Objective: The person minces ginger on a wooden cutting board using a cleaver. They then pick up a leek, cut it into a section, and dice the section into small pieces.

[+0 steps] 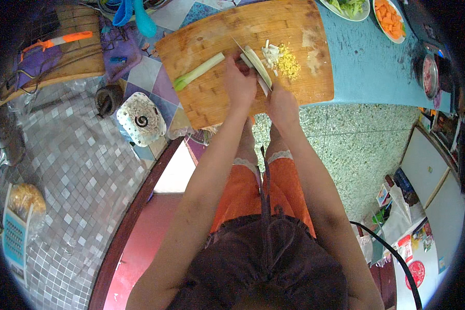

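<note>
My right hand (283, 106) grips a kitchen knife, whose narrow blade (238, 44) slants up and left across the wooden cutting board (201, 104). Pale split lengths of scallion or leek (259, 66) lie along the blade. Curled fingers of my left hand (240, 83) hold these lengths from the left side; the fingertips are partly hidden. Left of that hand rests another stalk (199, 71), white at one end and green at the other. Chopped white pieces (270, 53) sit beside a heap of finely minced yellow bits, perhaps ginger (289, 64).
Plates of broccoli (348, 8) and sliced carrot (390, 21) stand at the upper right, with a metal bowl of pinkish food (430, 76) farther right. To the left are a patterned lidded box (141, 119), blue utensils (143, 19) and a grater (14, 232).
</note>
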{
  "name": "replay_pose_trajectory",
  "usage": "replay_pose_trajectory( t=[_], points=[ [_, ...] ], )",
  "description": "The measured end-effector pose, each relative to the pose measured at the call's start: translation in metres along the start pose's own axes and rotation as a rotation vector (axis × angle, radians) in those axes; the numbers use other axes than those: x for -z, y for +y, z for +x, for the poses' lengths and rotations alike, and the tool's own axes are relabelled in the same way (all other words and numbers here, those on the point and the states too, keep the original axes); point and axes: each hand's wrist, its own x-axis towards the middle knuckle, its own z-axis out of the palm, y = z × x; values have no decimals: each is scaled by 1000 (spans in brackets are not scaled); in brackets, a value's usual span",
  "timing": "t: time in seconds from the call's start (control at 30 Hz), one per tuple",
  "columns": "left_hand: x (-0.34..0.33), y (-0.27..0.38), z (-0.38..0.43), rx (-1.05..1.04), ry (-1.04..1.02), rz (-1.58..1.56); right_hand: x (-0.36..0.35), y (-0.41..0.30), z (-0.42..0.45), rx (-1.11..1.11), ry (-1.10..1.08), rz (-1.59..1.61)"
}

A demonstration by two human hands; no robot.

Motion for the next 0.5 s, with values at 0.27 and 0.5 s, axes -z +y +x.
replay_pose_trajectory(
  t=[0.27,0.5],
  points=[
    [-7,4,1,8,37,-188,26,-19,18,96,-37,-58],
    [0,4,3,94,40,19,38,10,-41,-71,-131,-26]
  ],
)
